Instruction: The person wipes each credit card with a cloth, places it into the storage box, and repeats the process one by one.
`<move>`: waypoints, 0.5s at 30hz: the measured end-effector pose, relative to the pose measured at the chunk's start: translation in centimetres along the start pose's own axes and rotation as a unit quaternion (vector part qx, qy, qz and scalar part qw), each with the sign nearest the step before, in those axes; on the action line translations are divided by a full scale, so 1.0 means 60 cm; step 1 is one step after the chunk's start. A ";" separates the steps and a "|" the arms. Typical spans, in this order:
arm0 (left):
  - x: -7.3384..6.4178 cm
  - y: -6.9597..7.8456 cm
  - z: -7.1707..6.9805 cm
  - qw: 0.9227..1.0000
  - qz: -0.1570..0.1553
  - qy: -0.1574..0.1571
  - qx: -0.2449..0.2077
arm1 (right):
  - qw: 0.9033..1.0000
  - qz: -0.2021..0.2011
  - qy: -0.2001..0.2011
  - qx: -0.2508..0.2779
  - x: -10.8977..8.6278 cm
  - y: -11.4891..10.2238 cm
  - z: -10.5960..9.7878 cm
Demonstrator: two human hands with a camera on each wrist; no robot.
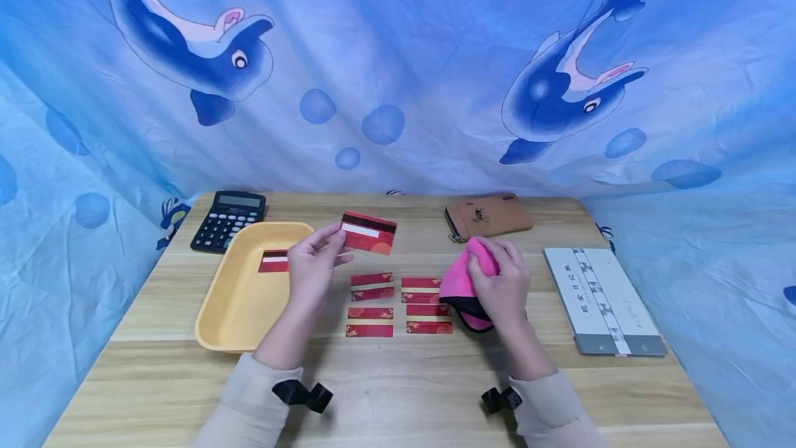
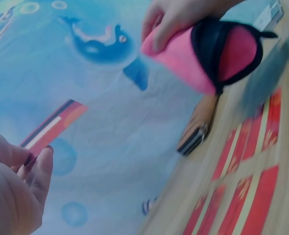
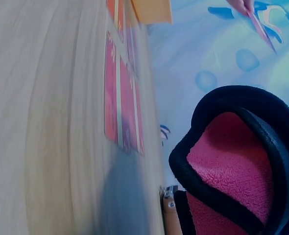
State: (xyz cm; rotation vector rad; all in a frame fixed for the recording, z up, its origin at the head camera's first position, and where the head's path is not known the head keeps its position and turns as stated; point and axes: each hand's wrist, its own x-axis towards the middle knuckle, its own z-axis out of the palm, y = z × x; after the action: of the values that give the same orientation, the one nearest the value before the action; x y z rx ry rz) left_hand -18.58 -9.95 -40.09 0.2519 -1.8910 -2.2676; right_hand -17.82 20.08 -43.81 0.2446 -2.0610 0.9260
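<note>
Between thumb and fingers, my left hand (image 1: 313, 263) pinches a red card (image 1: 370, 232) with a dark magnetic stripe and a white strip. It is raised above the table, stripe side towards the head camera. My right hand (image 1: 502, 282) grips a soft pink pouch (image 1: 461, 278) with black edging by its closed end. The pouch's mouth gapes, and its pink lining (image 3: 230, 159) shows in the right wrist view. Several red cards with pale bands, one of them a card (image 1: 370, 322) at the near left, lie in two rows beneath and between the hands.
Left of the cards stands a yellow tray (image 1: 214, 296) with another striped red card (image 1: 271, 261) inside, partly behind the left hand. A black calculator (image 1: 230, 220) lies behind it. At the back right is a brown wallet (image 1: 497, 216); a white notebook (image 1: 600, 299) lies farther right.
</note>
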 end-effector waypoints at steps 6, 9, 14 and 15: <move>0.020 0.008 -0.044 0.999 -0.013 0.038 -0.007 | 1.000 0.004 0.003 -0.017 0.000 0.016 -0.010; 0.031 0.009 -0.067 0.999 -0.011 0.048 -0.005 | 1.000 0.006 0.003 -0.022 -0.002 0.021 -0.013; 0.049 0.007 -0.108 0.998 -0.004 0.062 -0.007 | 1.000 0.012 0.011 -0.024 -0.005 0.030 -0.017; 0.053 0.006 -0.116 0.998 -0.005 0.067 -0.007 | 1.000 0.013 0.013 -0.024 -0.006 0.031 -0.017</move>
State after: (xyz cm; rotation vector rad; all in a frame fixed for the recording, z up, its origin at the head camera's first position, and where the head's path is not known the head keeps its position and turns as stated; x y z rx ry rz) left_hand -19.95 -17.43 -41.02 0.4022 -1.8110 -2.2095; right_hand -17.84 22.05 -44.70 0.1788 -2.0647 0.8895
